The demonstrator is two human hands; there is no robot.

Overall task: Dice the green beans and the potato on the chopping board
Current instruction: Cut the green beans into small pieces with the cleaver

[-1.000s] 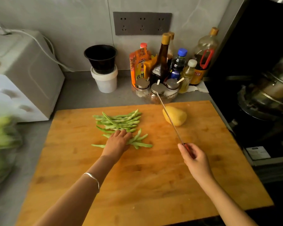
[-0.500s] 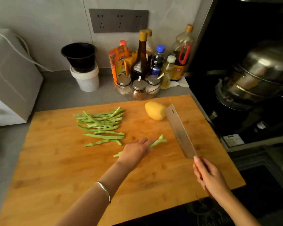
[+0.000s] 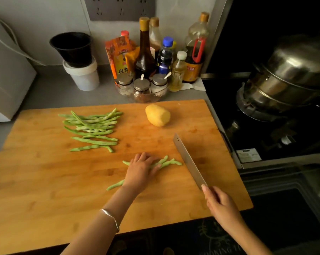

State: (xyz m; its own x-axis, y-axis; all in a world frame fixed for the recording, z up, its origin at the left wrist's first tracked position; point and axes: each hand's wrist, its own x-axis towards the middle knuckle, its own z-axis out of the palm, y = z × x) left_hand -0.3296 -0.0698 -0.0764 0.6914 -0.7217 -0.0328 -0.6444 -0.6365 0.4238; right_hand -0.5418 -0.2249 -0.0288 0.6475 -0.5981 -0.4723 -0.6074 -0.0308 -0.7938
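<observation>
Left hand (image 3: 142, 170) lies flat on a few beans (image 3: 167, 162) near the middle of the board (image 3: 45, 181), fingers fairly straight, pressing down. Right hand (image 3: 220, 203) is curled round the knife (image 3: 189, 161) handle, blade just right of the bean tips; it may be clear of the board, hard to tell. Pile (image 3: 92, 126) lies whole at far left. Potato (image 3: 157, 115) sits whole near the far edge.

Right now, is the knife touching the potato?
No, the potato lies whole near the far edge of the chopping board, apart from the knife, whose blade is beside the few beans under the left hand.
</observation>
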